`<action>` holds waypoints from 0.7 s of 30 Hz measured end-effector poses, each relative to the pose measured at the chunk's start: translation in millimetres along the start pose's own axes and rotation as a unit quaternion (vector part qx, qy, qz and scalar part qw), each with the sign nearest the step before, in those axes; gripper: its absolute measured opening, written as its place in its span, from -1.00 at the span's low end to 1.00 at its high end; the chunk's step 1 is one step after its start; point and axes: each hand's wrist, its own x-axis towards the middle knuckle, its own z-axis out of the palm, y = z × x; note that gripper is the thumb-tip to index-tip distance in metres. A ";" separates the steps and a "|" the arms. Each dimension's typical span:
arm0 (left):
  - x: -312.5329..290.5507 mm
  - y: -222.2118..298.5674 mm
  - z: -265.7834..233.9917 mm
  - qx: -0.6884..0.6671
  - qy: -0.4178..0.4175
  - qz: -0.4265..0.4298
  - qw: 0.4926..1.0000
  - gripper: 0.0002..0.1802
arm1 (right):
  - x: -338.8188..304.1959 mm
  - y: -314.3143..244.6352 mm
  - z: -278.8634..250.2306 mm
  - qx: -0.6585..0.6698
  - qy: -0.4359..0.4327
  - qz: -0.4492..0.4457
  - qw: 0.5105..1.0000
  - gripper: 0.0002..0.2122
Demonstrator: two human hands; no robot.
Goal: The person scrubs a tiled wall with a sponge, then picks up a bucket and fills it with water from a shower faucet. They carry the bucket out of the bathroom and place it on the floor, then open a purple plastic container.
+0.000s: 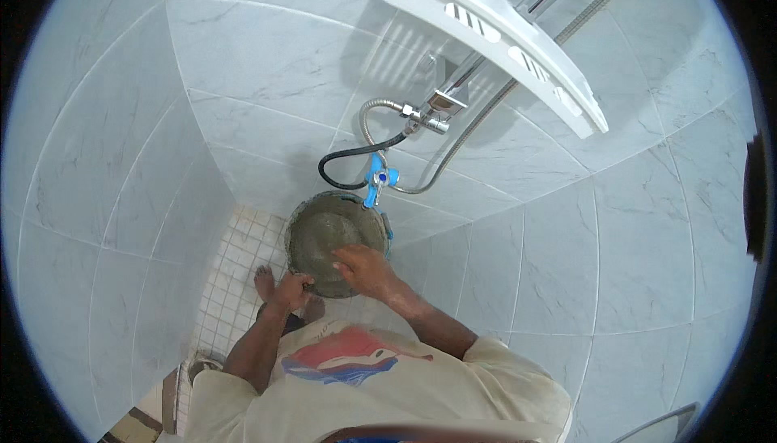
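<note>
So, the round grubby bucket [296, 237] is found down by the wall [243, 46], just in front of the person's bare feet [265, 283] and below the blue tap [375, 174]. It seems to be rested on the tiled floor [218, 293], though its base is hidden from above.

The near-left rim looks to be gripped by the left hand [293, 291], thumb showing at the edge and the rest curled mostly out of sight. The right hand [366, 271] is held over the near-right side of the mouth, fingers partly bent and reaching in over the greyish inside; whether anything is pinched there can't be told, sorry.

Handling-wise, the wall would be guessed to be fairly stiff, maybe with a bit of give, and not fragile at all. How full it is can't be made out, so weight is a toss-up: easily lifted if nearly empty, properly heavy if not. Slipperiness should be expected though, since the inside looks wet and coated with muck. It'd be best held by the rim at two opposite sides, with fingers hooked under the lip, and kept level so nothing gets slopped out
</note>
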 end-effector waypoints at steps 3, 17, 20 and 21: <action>4.3 -10.2 17.2 -0.027 0.053 0.052 0.997 -0.45 | 9.8 -20.3 -4.3 0.099 0.044 0.024 0.994 -0.79; 15.5 -36.2 72.5 -0.121 0.108 0.063 0.985 -0.63 | -8.0 7.0 34.9 -0.003 -0.170 -0.021 0.985 -0.81; 39.8 -74.2 112.7 -0.516 0.084 0.096 0.847 -0.62 | -3.5 -21.7 15.1 0.147 0.014 -0.073 0.986 -0.81; 42.8 -78.0 118.5 -0.611 0.072 0.100 0.782 -0.61 | -1.0 -27.7 8.5 0.174 0.062 -0.084 0.979 -0.81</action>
